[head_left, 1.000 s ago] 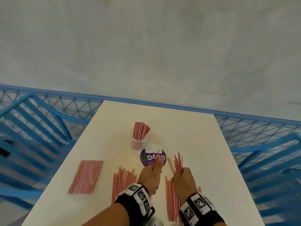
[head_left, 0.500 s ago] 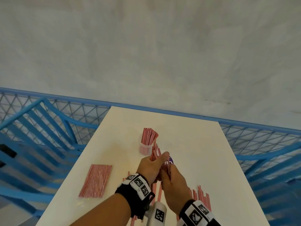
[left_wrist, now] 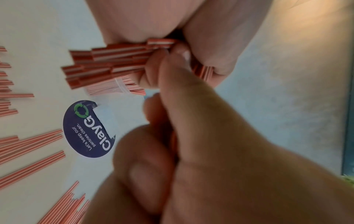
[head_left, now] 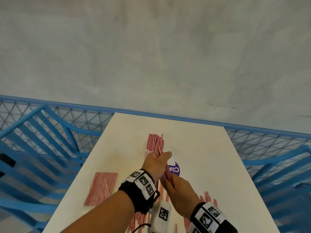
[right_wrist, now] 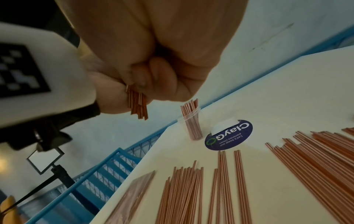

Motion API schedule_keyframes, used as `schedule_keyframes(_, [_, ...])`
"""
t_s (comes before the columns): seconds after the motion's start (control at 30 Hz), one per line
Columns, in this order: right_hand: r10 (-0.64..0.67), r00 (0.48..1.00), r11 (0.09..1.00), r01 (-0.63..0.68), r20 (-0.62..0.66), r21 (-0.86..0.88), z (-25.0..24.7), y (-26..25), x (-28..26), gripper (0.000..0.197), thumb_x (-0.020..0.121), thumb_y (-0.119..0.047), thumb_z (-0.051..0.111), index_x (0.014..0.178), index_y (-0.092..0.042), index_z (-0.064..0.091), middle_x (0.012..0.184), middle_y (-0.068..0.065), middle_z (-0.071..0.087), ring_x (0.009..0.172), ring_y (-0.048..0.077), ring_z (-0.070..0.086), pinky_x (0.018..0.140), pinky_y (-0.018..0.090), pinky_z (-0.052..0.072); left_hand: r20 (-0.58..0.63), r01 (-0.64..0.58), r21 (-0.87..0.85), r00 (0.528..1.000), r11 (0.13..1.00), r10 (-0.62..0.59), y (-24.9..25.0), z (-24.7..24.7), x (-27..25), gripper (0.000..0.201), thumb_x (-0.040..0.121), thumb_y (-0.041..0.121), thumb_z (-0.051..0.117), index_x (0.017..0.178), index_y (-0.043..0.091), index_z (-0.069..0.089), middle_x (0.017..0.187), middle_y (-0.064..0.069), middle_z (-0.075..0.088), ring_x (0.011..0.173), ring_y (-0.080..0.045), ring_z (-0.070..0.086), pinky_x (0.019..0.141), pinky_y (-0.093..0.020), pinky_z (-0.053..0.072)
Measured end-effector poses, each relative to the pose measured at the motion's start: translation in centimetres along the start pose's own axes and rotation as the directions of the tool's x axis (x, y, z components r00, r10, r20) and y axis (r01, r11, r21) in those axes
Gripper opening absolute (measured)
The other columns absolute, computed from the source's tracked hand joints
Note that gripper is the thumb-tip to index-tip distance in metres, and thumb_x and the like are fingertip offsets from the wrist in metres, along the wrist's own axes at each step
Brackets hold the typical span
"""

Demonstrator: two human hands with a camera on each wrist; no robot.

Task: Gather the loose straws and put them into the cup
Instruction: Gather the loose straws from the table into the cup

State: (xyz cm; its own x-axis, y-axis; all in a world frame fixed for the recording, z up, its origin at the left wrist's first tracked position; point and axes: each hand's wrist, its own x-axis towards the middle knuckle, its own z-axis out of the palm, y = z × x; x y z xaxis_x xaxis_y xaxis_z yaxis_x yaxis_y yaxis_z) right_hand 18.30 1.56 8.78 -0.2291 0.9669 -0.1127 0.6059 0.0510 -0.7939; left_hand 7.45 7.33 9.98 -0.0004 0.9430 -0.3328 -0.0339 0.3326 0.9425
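A clear cup (head_left: pixel 148 153) (right_wrist: pixel 193 125) with several red-and-white straws (head_left: pixel 154 142) standing in it is on the white table (head_left: pixel 198 148). Just in front of it my left hand (head_left: pixel 155 163) (left_wrist: pixel 191 136) grips the upper part of a straw bundle (head_left: pixel 168 173) (left_wrist: pixel 118 56). My right hand (head_left: pixel 180 192) (right_wrist: pixel 153 53) is curled round the bundle's lower end, whose tips (right_wrist: pixel 138 106) stick out below the fist. The bundle leans toward the cup, its top overlapping the cup's straws. Loose straws (right_wrist: pixel 182 197) (right_wrist: pixel 325 159) lie on the table under my hands.
A flat packet of straws (head_left: pixel 101 187) lies at the left. A round purple sticker (head_left: pixel 175 169) (left_wrist: pixel 88 128) is beside the cup. Blue chairs (head_left: pixel 42 148) (head_left: pixel 277 165) flank the table, and a blue mesh fence (head_left: pixel 84 115) runs behind it.
My hands came together and merged their straws into one bundle. Both hands have carried it up and forward until its top is at the cup.
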Motion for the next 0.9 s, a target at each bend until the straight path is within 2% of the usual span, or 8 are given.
schedule_keyframes(0.17, [0.014, 0.998, 0.988, -0.005, 0.054, -0.157, -0.3, -0.5, 0.3, 0.031, 0.1, -0.033, 0.034, 0.07, -0.029, 0.04, 0.066, -0.01, 0.05, 0.055, 0.005, 0.042, 0.054, 0.017, 0.036, 0.026, -0.022, 0.035, 0.999, 0.999, 0.021, 0.2, 0.2, -0.1, 0.034, 0.08, 0.043, 0.068, 0.075, 0.012, 0.055, 0.083, -0.021, 0.071, 0.076, -0.029, 0.073, 0.079, -0.04, 0.059])
schedule_keyframes(0.3, [0.093, 0.993, 0.958, -0.071, 0.067, -0.278, 0.1, -0.4, 1.0, 0.025, 0.1, -0.036, 0.032, 0.089, -0.022, 0.049, 0.083, -0.003, 0.059, 0.068, 0.01, 0.052, 0.068, 0.023, 0.047, 0.016, -0.044, 0.079, 0.999, 0.996, 0.043, 0.6, 0.3, 0.1, 0.044, 0.081, 0.044, 0.066, 0.059, 0.016, 0.041, 0.061, -0.01, 0.057, 0.068, -0.029, 0.069, 0.06, -0.029, 0.05])
schedule_keyframes(0.37, [0.083, 0.993, 0.958, -0.056, 0.087, -0.282, 0.1, -0.7, 1.3, 0.023, 0.1, -0.033, 0.033, 0.093, -0.019, 0.05, 0.08, -0.004, 0.056, 0.064, 0.008, 0.05, 0.064, 0.019, 0.045, -0.001, -0.044, 0.082, 0.999, 0.996, 0.045, 0.7, 0.5, 0.3, 0.045, 0.081, 0.047, 0.064, 0.058, 0.017, 0.04, 0.063, -0.011, 0.054, 0.07, -0.033, 0.066, 0.061, -0.03, 0.047])
schedule_keyframes(0.47, [0.073, 0.988, 0.982, -0.047, 0.136, -0.184, -0.2, -1.1, 1.6, 0.019, 0.099, -0.023, 0.04, 0.084, -0.017, 0.049, 0.072, -0.004, 0.054, 0.059, 0.006, 0.047, 0.06, 0.016, 0.04, -0.004, -0.054, 0.064, 0.999, 0.997, 0.054, 1.1, 0.8, 0.4, 0.044, 0.083, 0.05, 0.06, 0.059, 0.019, 0.041, 0.061, -0.008, 0.049, 0.065, -0.03, 0.059, 0.063, -0.032, 0.045])
schedule_keyframes(0.6, [0.223, 0.937, 0.952, -0.269, 0.269, 0.147, -0.7, -1.2, 2.0, 0.023, 0.095, -0.019, 0.045, 0.092, -0.002, 0.059, 0.082, 0.009, 0.061, 0.071, 0.017, 0.057, 0.07, 0.035, 0.052, 0.003, -0.082, 0.016, 0.997, 0.996, 0.082, 2.5, 1.1, -0.1, 0.049, 0.085, 0.055, 0.056, 0.059, 0.014, 0.048, 0.054, -0.004, 0.049, 0.057, -0.024, 0.051, 0.061, -0.031, 0.046])
schedule_keyframes(0.77, [0.282, 0.896, 0.855, -0.397, 0.343, 0.334, -1.1, -1.4, 2.2, 0.014, 0.097, -0.025, 0.047, 0.097, -0.016, 0.056, 0.08, 0.002, 0.062, 0.061, 0.009, 0.065, 0.053, 0.027, 0.054, 0.053, -0.151, -0.148, 0.986, 0.977, 0.16, 5.6, 1.0, -1.5, 0.052, 0.091, 0.049, 0.054, 0.052, 0.013, 0.055, 0.049, -0.006, 0.057, 0.051, -0.025, 0.061, 0.06, -0.036, 0.058])
schedule_keyframes(0.83, [0.308, 0.883, 0.858, -0.419, 0.355, 0.297, -0.9, -1.0, 2.1, 0.012, 0.097, -0.019, 0.048, 0.106, -0.015, 0.055, 0.08, -0.002, 0.06, 0.068, 0.01, 0.064, 0.068, 0.033, 0.057, 0.039, -0.192, -0.158, 0.979, 0.969, 0.2, 6.5, 0.9, -1.5, 0.054, 0.089, 0.052, 0.055, 0.047, 0.019, 0.049, 0.046, -0.003, 0.049, 0.042, -0.02, 0.053, 0.052, -0.031, 0.05])
schedule_keyframes(0.9, [0.332, 0.822, 0.808, -0.501, 0.463, 0.311, -0.4, -0.2, 1.8, 0.019, 0.098, -0.02, 0.043, 0.093, -0.009, 0.058, 0.066, -0.003, 0.065, 0.068, 0.018, 0.058, 0.078, 0.036, 0.05, 0.03, -0.202, -0.199, 0.977, 0.959, 0.212, 7.4, 0.9, -1.4, 0.054, 0.086, 0.054, 0.057, 0.044, 0.023, 0.044, 0.044, 0.0, 0.042, 0.038, -0.017, 0.043, 0.048, -0.027, 0.042])
